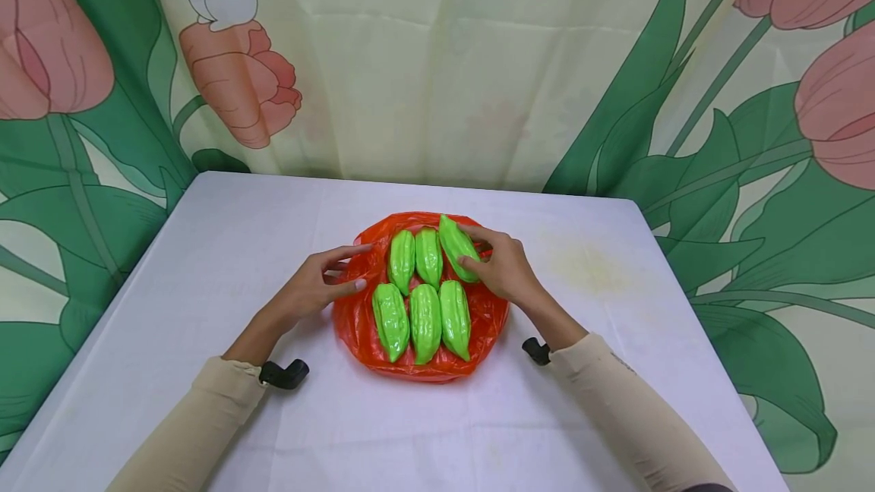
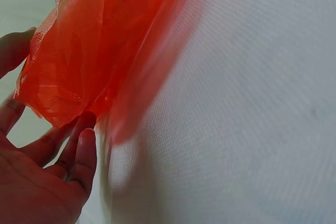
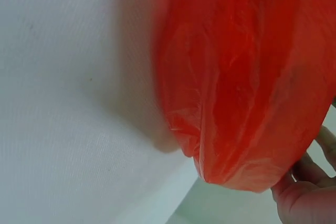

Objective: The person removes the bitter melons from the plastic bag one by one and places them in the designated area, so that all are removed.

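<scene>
- From my end I have a table [image 1: 342, 439] under a white cloth, with a red plastic bag [image 1: 355, 332], round in outline, lying midway between its left and right edges and short of its far edge.
- Five ridged, glossy green fruits [image 1: 425, 325] lie on the bag: three side by side in the row towards me, two in the row nearer the table's far edge.
- The sixth, the tilted fruit [image 1: 454, 249], is at the right end of that far row, its top leaning left.
- My right hand [image 1: 502, 264] pinches it between thumb and fingers.
- My left hand [image 1: 314, 287] is at the bag's left side, fingers spread and relaxed, touching the plastic; I see no pinch there.
- As to progress, I judge five fruits settled and one in hand, two near-even rows of three all but formed. Whether the sixth is being laid down or lifted out, I cannot tell, so what is left stays uncertain.
</scene>
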### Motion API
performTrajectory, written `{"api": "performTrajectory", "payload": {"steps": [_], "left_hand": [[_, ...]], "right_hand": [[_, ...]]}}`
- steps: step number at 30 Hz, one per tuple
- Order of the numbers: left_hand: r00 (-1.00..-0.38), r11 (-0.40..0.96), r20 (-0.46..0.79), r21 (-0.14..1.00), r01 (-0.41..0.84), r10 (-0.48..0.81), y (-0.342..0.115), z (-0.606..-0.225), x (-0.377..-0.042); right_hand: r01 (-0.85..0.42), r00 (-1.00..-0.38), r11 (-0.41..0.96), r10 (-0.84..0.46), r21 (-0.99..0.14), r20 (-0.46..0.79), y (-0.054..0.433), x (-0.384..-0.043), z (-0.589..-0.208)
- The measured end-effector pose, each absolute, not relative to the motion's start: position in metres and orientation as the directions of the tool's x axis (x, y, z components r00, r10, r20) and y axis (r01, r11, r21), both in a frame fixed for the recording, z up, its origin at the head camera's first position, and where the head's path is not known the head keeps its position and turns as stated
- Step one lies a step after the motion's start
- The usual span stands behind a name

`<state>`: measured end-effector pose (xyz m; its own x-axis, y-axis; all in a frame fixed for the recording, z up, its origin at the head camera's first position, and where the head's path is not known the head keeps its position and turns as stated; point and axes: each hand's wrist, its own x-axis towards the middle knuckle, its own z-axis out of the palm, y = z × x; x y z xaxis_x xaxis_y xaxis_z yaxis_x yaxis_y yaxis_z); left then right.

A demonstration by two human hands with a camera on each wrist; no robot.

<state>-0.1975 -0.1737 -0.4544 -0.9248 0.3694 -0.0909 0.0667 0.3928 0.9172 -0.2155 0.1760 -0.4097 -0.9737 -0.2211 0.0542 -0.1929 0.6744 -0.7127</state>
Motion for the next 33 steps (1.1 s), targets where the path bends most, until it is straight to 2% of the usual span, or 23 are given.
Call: {"api": "performTrajectory", "payload": {"steps": [8, 22, 33], "left_hand": [[-0.925, 0.392, -0.079, 0.917, 0.079, 0.373, -0.174, -0.455, -0.197], [-0.925, 0.397, -0.079, 0.914, 0.082, 0.372, -0.173, -0.455, -0.197], [-0.926, 0.402, -0.084, 0.912, 0.077, 0.368, -0.174, -0.452, -0.197]], "right_hand": [[-0.218, -0.973, 0.631, -0.198, -0.745, 0.116, 0.188, -0.215, -0.404], [-0.088, -0.995, 0.634, -0.023, -0.768, 0.096, 0.229, -0.220, -0.399], [0.002, -0.998, 0.654, 0.050, -0.757, 0.040, 0.255, -0.218, -0.402]]}}
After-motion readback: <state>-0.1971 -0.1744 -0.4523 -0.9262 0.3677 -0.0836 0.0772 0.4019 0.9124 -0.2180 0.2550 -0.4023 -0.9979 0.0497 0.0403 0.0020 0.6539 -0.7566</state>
